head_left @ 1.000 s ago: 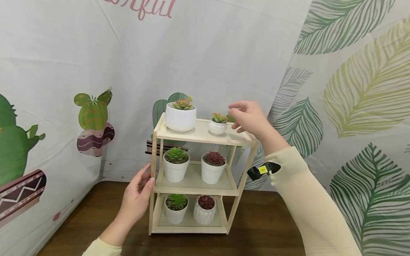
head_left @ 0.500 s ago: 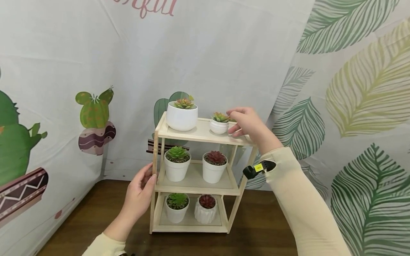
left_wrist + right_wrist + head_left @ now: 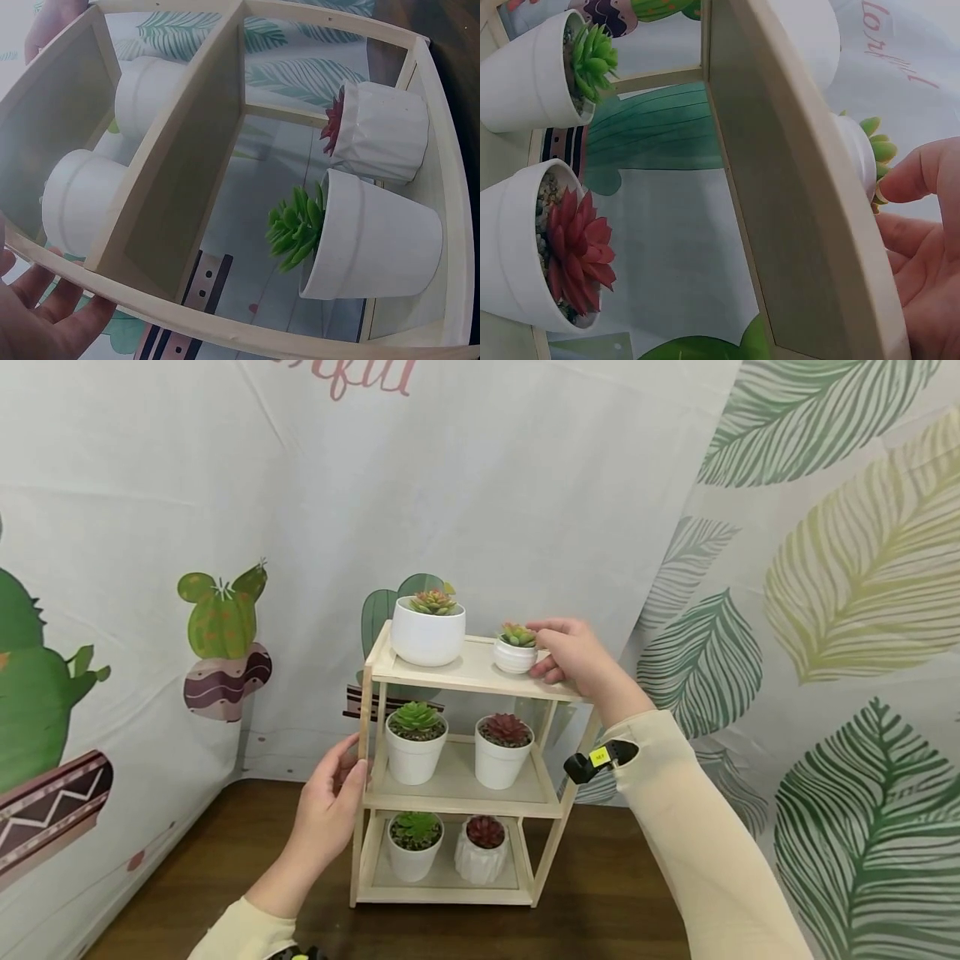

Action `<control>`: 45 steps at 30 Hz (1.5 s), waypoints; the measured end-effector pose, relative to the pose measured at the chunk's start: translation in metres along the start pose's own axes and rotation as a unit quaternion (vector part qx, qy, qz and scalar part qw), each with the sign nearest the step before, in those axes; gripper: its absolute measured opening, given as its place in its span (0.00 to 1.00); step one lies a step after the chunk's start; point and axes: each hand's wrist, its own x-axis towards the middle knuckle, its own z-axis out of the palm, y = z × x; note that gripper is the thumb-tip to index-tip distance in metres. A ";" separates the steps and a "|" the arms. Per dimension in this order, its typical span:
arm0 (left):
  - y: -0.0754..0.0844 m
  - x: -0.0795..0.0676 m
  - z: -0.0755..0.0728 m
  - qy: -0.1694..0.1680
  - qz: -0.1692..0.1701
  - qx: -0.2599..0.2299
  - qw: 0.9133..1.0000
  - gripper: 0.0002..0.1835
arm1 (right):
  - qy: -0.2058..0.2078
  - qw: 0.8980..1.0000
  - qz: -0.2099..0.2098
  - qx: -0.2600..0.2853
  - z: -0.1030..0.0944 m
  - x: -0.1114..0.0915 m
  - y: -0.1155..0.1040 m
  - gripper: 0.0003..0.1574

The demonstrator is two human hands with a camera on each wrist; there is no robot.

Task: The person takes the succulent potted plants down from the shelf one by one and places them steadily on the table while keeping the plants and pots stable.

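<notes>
A light wooden three-tier shelf [image 3: 462, 810] stands before me, holding potted succulents. My left hand [image 3: 326, 810] holds its left upright, thumb in front and fingers behind; in the left wrist view fingertips [image 3: 86, 326] meet the wood. On the top tier, my right hand [image 3: 573, 656] touches the right side of a small round white pot with a green-and-orange succulent [image 3: 516, 652]. In the right wrist view the thumb [image 3: 915, 174] reaches its leaves, and the shelf board partly hides the pot. Left of it stands a larger white pot with a succulent [image 3: 427, 633].
The middle tier holds a green succulent [image 3: 416, 747] and a dark red one [image 3: 502, 752] in white pots. Below are another green succulent [image 3: 415, 847] and a red one in a ridged pot [image 3: 482, 852]. A printed cloth [image 3: 480, 485] hangs behind the dark wooden table [image 3: 615, 885].
My right hand has moved left and slightly down, from beside the small pot to touching it. The left hand stays at the upright. The pots keep their places on the shelf.
</notes>
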 end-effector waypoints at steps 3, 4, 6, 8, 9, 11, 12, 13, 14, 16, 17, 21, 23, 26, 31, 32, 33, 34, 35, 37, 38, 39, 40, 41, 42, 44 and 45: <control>0.001 0.001 0.001 0.004 0.001 -0.002 1.000 0.22 | 0.002 1.000 -0.003 -0.001 0.000 -0.001 0.002 0.33; 0.002 0.002 0.002 0.007 0.001 -0.003 1.000 0.22 | 0.002 1.000 -0.004 -0.002 0.000 -0.002 0.002 0.33; 0.003 0.002 0.002 0.012 0.004 -0.001 1.000 0.20 | 0.003 1.000 -0.006 -0.005 0.001 -0.002 0.002 0.33; 0.004 0.003 0.003 0.015 0.009 0.000 1.000 0.19 | 0.005 1.000 -0.005 -0.007 0.002 -0.001 0.002 0.33; 0.005 0.003 0.003 0.017 0.011 0.002 1.000 0.19 | 0.006 1.000 -0.004 -0.007 0.002 0.000 0.003 0.33; 0.005 0.003 0.003 0.019 0.015 0.005 1.000 0.18 | 0.009 1.000 0.000 -0.005 0.003 0.001 0.002 0.33; 0.005 0.003 0.003 0.020 0.017 0.007 1.000 0.18 | 0.010 1.000 0.001 -0.005 0.004 0.001 0.002 0.33; 0.004 0.003 0.003 0.021 0.018 0.009 1.000 0.18 | 0.011 1.000 0.003 -0.005 0.005 0.002 0.002 0.34; 0.004 0.003 0.003 0.023 0.018 0.010 1.000 0.18 | 0.013 1.000 0.004 -0.006 0.005 0.003 0.002 0.34; 0.003 0.004 0.004 0.028 0.019 0.014 0.999 0.18 | 0.015 1.000 0.004 -0.008 0.006 0.004 0.002 0.34; 0.002 0.004 0.004 0.030 0.019 0.017 0.999 0.18 | 0.016 1.000 0.004 -0.010 0.007 0.005 0.002 0.34; -0.001 0.005 0.004 0.036 0.023 0.029 0.999 0.18 | 0.021 1.000 0.008 -0.012 0.008 0.006 0.004 0.33; -0.002 0.005 0.005 0.037 0.025 0.036 0.998 0.18 | 0.025 1.000 0.010 -0.009 0.008 0.006 0.005 0.33; -0.005 0.004 0.006 0.038 0.031 0.042 0.998 0.18 | 0.029 0.999 0.012 -0.011 0.008 0.005 0.007 0.33; -0.008 0.005 0.007 0.043 0.038 0.049 0.997 0.17 | 0.033 0.999 0.013 -0.007 0.007 0.002 0.007 0.32; -0.008 0.005 0.007 0.044 0.037 0.051 0.997 0.17 | 0.033 0.999 0.013 -0.006 0.006 0.002 0.007 0.32; -0.008 0.005 0.007 0.044 0.035 0.053 0.997 0.17 | 0.033 0.999 0.013 -0.003 0.006 0.001 0.007 0.32; -0.008 0.005 0.007 0.044 0.034 0.055 0.997 0.17 | 0.032 0.999 0.012 0.000 0.006 0.000 0.007 0.32; -0.008 0.004 0.007 0.043 0.033 0.056 0.997 0.17 | 0.031 0.999 0.012 0.003 0.006 0.000 0.007 0.33; -0.008 0.004 0.007 0.042 0.032 0.057 0.997 0.17 | 0.029 0.999 0.011 0.009 0.006 -0.001 0.007 0.33; -0.008 0.003 0.007 0.042 0.032 0.058 0.997 0.17 | 0.029 0.999 0.010 0.013 0.006 -0.002 0.007 0.33; -0.008 0.003 0.007 0.041 0.032 0.058 0.997 0.17 | 0.029 0.999 0.009 0.017 0.006 -0.002 0.008 0.33; -0.008 0.003 0.007 0.041 0.033 0.059 0.997 0.17 | 0.028 0.999 0.007 0.021 0.006 -0.002 0.008 0.33; -0.008 0.003 0.007 0.041 0.033 0.061 0.997 0.18 | 0.029 0.999 0.004 0.024 0.006 -0.002 0.008 0.33; -0.008 0.003 0.007 0.041 0.035 0.062 0.997 0.18 | 0.029 0.999 0.001 0.027 0.006 -0.002 0.009 0.33; -0.009 0.005 0.007 0.043 0.037 0.065 0.996 0.18 | 0.029 0.999 -0.006 0.031 0.005 -0.002 0.009 0.32; -0.009 0.005 0.007 0.043 0.038 0.066 0.996 0.19 | 0.030 0.999 -0.009 0.034 0.005 -0.001 0.008 0.32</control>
